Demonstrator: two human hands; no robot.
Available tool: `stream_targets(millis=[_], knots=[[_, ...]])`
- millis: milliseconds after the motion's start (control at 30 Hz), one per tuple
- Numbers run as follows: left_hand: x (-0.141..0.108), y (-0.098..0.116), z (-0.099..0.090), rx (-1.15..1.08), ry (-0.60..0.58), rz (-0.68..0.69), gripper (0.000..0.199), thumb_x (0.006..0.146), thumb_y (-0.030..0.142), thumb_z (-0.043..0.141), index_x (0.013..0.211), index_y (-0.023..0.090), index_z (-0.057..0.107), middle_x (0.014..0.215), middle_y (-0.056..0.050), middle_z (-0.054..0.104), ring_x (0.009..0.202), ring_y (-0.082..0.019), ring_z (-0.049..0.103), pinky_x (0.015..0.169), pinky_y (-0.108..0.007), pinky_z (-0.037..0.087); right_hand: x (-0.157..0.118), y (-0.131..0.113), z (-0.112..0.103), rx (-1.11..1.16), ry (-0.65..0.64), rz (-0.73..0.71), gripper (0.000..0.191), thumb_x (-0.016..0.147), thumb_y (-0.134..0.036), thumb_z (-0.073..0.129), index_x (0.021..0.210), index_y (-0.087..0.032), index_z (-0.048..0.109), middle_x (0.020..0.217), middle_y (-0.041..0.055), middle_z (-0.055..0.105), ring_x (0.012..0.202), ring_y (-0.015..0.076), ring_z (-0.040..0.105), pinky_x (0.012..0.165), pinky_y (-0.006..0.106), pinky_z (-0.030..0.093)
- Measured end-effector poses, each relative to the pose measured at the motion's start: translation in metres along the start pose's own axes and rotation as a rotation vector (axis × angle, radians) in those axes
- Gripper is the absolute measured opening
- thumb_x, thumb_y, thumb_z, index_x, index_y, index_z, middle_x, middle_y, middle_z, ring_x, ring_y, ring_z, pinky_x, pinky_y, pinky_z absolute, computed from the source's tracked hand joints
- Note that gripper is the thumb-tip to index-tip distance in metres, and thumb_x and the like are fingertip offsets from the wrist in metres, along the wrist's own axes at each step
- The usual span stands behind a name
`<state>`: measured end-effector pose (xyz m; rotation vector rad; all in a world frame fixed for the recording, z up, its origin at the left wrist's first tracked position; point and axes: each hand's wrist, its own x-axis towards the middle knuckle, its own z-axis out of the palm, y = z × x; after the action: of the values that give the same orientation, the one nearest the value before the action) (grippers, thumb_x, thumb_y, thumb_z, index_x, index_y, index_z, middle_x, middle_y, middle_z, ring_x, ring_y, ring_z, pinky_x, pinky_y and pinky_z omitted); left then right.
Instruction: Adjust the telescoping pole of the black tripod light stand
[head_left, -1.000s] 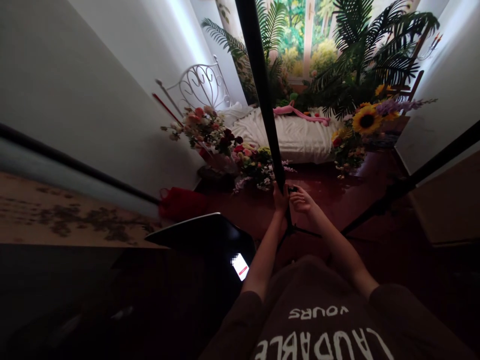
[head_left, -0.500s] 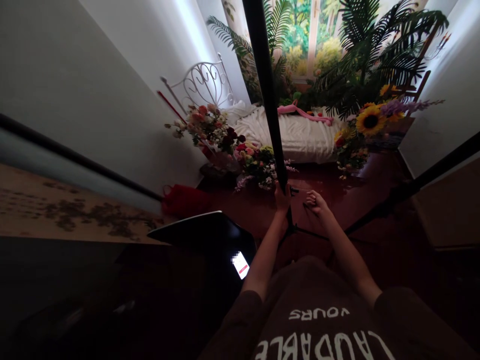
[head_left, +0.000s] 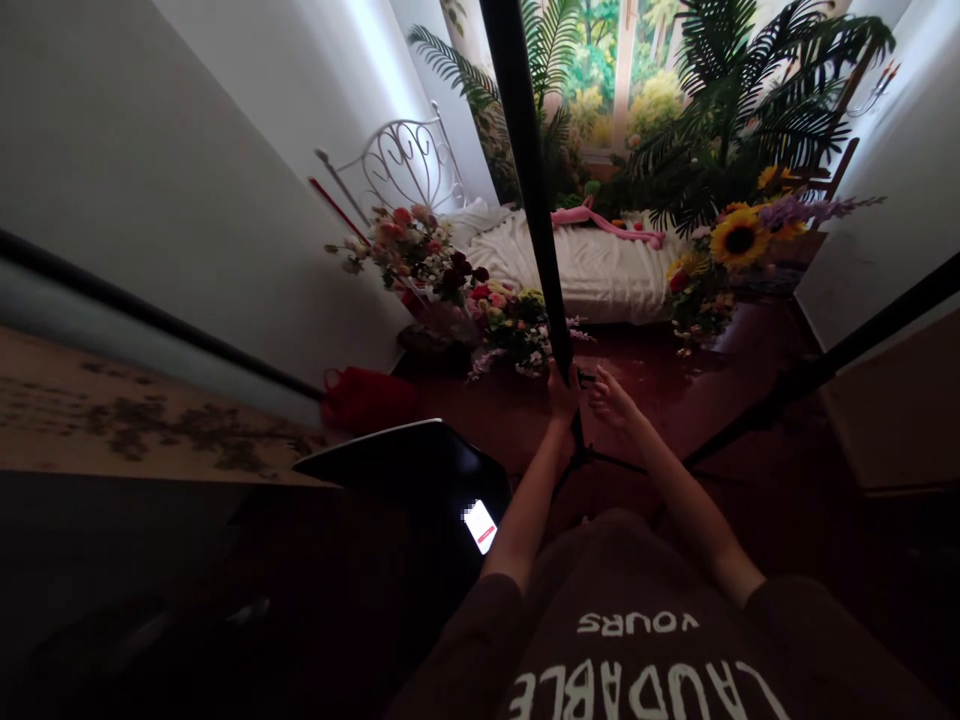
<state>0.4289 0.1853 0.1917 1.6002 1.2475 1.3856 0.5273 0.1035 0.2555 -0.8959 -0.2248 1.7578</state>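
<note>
A black stand pole (head_left: 529, 165) rises from the floor in front of me and runs up past the top of the view. My left hand (head_left: 564, 392) is closed around its lower part, just above the folding legs (head_left: 577, 460). On the pole's right side a small dark knob (head_left: 587, 378) sticks out. My right hand (head_left: 613, 402) is at the end of this knob, its bent fingers and thumb closed about it. In the dim light the exact finger contact is hard to make out.
Other black poles slant in at the left (head_left: 150, 315) and right (head_left: 847, 370). A dark panel (head_left: 405, 450) carries a lit phone (head_left: 480, 526) beside my left forearm. Flowers (head_left: 412, 245), a white-draped bed (head_left: 607, 275), sunflowers (head_left: 739, 240) and a red bag (head_left: 367, 398) lie beyond.
My right hand has moved left, from a curled pose apart from the pole to the knob. My left hand stays around the pole. The view has shifted slightly.
</note>
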Motion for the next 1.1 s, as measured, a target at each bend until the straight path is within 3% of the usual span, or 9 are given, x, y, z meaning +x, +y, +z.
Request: stream_targets(millis=[200,433,567,733,933,1000,1100], knots=[[0.000,0.002,-0.002,-0.023,-0.024,0.004,0.047,0.089,0.065,0.046,0.102,0.020,0.054,0.089,-0.009,0.064,0.083,-0.023,0.062,0.082,-0.036,0.050,0.019,0.003,0.016,-0.082,0.095,-0.116,0.034,0.081,-0.038,0.068,0.064,-0.022,0.043,0.041,-0.0129,0.031,0.033,0.0028,0.021,0.033,0.015,0.014],[0.001,0.006,-0.005,-0.075,-0.058,0.052,0.045,0.091,0.063,0.044,0.103,0.021,0.053,0.091,-0.008,0.064,0.082,-0.020,0.063,0.081,-0.034,0.050,0.017,0.010,0.001,-0.512,0.217,-0.667,0.051,0.067,-0.043,0.078,0.057,-0.023,0.032,0.050,-0.0104,0.033,0.046,0.0056,0.028,0.044,0.018,0.024],[0.001,0.004,-0.003,-0.074,-0.053,0.028,0.046,0.091,0.063,0.046,0.103,0.020,0.055,0.090,-0.008,0.065,0.082,-0.019,0.064,0.081,-0.032,0.050,0.011,0.008,-0.004,-0.868,0.351,-0.885,0.042,0.072,-0.048,0.075,0.060,-0.023,0.043,0.058,-0.0060,0.042,0.055,0.0100,0.038,0.053,0.021,0.033],[0.000,0.000,-0.001,-0.051,-0.014,0.048,0.053,0.090,0.067,0.044,0.105,0.018,0.056,0.089,-0.009,0.064,0.080,-0.019,0.063,0.078,-0.032,0.049,0.006,0.022,-0.013,-0.930,0.425,-0.894,0.036,0.076,-0.053,0.068,0.085,-0.022,0.052,0.080,0.0012,0.061,0.069,0.0166,0.059,0.065,0.029,0.047],[0.003,0.003,-0.008,-0.008,-0.043,0.067,0.055,0.089,0.071,0.043,0.099,0.018,0.056,0.079,-0.006,0.061,0.070,-0.017,0.060,0.070,-0.029,0.047,-0.002,0.048,-0.025,-0.918,0.366,-0.809,0.034,0.081,-0.052,0.062,0.094,-0.022,0.052,0.090,0.0053,0.065,0.072,0.0187,0.065,0.062,0.031,0.052],[0.003,0.003,-0.011,-0.033,-0.074,0.076,0.055,0.088,0.071,0.044,0.100,0.019,0.055,0.080,-0.005,0.062,0.071,-0.017,0.061,0.071,-0.029,0.047,-0.005,0.053,-0.024,-0.928,0.392,-0.848,0.033,0.082,-0.050,0.062,0.096,-0.021,0.052,0.094,0.0069,0.065,0.075,0.0191,0.065,0.063,0.032,0.053],[0.000,0.002,-0.013,-0.086,-0.092,0.088,0.054,0.088,0.071,0.043,0.105,0.020,0.054,0.088,-0.007,0.065,0.079,-0.018,0.064,0.077,-0.031,0.048,-0.010,0.056,-0.016,-0.957,0.522,-1.026,0.036,0.085,-0.048,0.062,0.106,-0.019,0.054,0.108,0.0119,0.064,0.092,0.0224,0.065,0.073,0.036,0.056]])
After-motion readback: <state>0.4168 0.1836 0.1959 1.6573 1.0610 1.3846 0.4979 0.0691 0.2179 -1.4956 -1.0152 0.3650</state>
